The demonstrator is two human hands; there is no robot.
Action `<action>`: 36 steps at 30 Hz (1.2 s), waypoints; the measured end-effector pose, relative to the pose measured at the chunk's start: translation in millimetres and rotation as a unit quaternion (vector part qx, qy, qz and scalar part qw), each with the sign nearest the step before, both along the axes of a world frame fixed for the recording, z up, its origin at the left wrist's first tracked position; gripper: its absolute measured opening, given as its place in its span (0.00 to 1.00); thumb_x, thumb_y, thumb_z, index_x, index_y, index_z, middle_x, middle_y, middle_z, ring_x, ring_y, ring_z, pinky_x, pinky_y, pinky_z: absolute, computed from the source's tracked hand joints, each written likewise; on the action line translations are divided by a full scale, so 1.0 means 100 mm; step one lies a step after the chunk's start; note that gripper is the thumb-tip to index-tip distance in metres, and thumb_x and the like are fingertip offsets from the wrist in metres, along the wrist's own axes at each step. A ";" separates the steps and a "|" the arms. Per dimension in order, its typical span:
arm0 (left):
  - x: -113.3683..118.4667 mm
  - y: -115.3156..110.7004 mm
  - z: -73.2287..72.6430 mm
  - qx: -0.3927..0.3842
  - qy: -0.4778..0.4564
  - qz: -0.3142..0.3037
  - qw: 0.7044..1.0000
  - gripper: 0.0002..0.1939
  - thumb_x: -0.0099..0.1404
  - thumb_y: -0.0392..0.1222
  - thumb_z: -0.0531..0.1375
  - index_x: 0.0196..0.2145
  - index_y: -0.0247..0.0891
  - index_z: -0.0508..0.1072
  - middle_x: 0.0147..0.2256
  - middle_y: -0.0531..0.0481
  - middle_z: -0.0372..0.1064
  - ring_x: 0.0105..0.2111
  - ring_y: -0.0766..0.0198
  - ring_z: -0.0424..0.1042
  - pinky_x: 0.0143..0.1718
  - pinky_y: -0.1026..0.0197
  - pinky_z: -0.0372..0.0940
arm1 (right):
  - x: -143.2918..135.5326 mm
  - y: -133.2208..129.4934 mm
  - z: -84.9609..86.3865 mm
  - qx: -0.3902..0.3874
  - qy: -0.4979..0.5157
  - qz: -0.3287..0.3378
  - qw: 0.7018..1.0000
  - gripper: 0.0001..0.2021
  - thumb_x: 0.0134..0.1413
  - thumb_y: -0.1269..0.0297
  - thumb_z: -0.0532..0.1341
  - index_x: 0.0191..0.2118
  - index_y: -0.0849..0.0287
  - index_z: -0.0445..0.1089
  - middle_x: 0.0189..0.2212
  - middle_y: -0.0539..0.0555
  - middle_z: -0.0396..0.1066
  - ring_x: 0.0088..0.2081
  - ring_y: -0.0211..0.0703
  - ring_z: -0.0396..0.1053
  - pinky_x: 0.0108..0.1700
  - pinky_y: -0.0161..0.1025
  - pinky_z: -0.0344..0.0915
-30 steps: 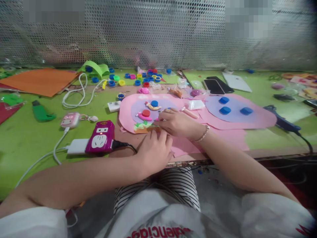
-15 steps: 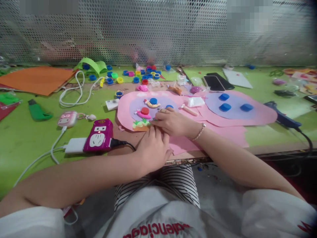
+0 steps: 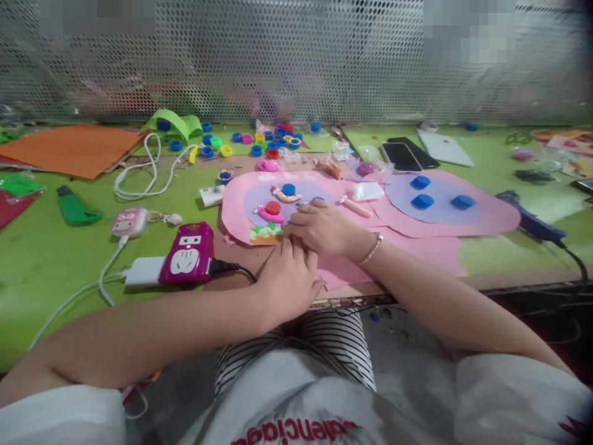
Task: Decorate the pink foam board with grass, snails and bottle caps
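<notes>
Together, bent fingers touch the flat, round-cornered pink paper.

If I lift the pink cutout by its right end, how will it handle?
The pink cutout looks like a thin, flat sheet, so it will probably bend and sag. It is likely light for its spread, being so thin. The three blue caps on that end might slide if it tilts; whether they are fixed down, I cannot tell.

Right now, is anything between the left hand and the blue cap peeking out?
Yes, the right hand: it lies over the pink paper, between the left hand and that blue cap.
</notes>
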State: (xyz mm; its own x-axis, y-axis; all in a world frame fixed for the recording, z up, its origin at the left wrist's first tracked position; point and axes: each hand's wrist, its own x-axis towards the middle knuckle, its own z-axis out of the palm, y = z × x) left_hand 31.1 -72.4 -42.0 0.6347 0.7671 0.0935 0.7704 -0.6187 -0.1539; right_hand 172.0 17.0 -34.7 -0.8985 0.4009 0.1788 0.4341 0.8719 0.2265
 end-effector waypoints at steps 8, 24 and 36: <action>-0.02 0.00 0.00 0.003 0.002 -0.015 1.000 0.28 0.66 0.53 0.48 0.48 0.22 0.64 0.49 0.20 0.64 0.53 0.38 0.63 0.52 0.45 0.55 | 0.17 0.07 0.04 -0.096 0.132 0.035 0.986 0.13 0.56 0.73 0.50 0.43 0.65 0.69 0.39 0.60 0.70 0.43 0.47 0.63 0.46 0.43 0.57; -0.01 0.00 0.02 0.007 0.010 -0.015 1.000 0.26 0.65 0.53 0.50 0.48 0.24 0.64 0.47 0.23 0.67 0.49 0.42 0.67 0.49 0.47 0.57 | 0.08 0.07 0.00 -0.170 0.080 0.028 0.982 0.15 0.55 0.71 0.50 0.47 0.65 0.65 0.42 0.62 0.70 0.48 0.48 0.63 0.48 0.44 0.53; -0.01 0.00 0.01 0.013 0.015 -0.013 1.000 0.27 0.65 0.53 0.49 0.48 0.24 0.64 0.49 0.23 0.66 0.50 0.42 0.66 0.49 0.47 0.57 | 0.13 0.08 0.06 -0.217 0.084 0.010 0.972 0.23 0.59 0.68 0.47 0.60 0.63 0.55 0.53 0.63 0.65 0.53 0.51 0.58 0.52 0.50 0.51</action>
